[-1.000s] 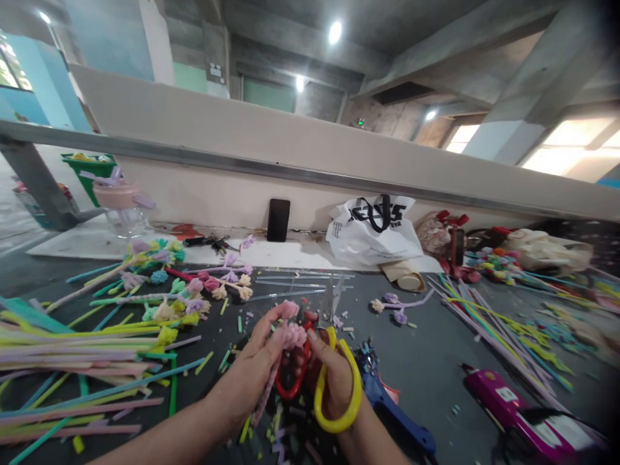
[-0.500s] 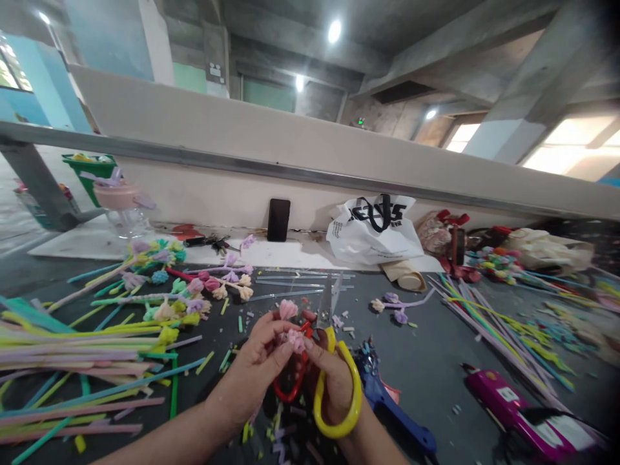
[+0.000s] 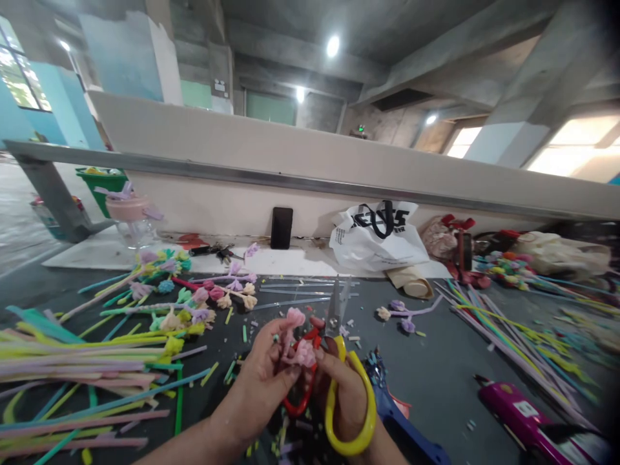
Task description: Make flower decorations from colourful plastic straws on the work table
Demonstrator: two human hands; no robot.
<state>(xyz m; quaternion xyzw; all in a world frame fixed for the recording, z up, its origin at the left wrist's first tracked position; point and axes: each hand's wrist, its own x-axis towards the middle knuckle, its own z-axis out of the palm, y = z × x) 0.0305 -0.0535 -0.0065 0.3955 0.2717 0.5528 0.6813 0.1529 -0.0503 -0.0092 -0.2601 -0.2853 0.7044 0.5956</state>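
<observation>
Head view, lower centre: left hand [image 3: 259, 376] pinches a fuzzy pink flower sprig [image 3: 305, 354] at its fingertips; right hand [image 3: 349, 392], just beside, grips metal scissors with yellow-and-red handles [image 3: 367, 405].

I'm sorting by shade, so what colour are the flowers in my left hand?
The flowers in your left hand are light pink, best seen in the head view.
</observation>
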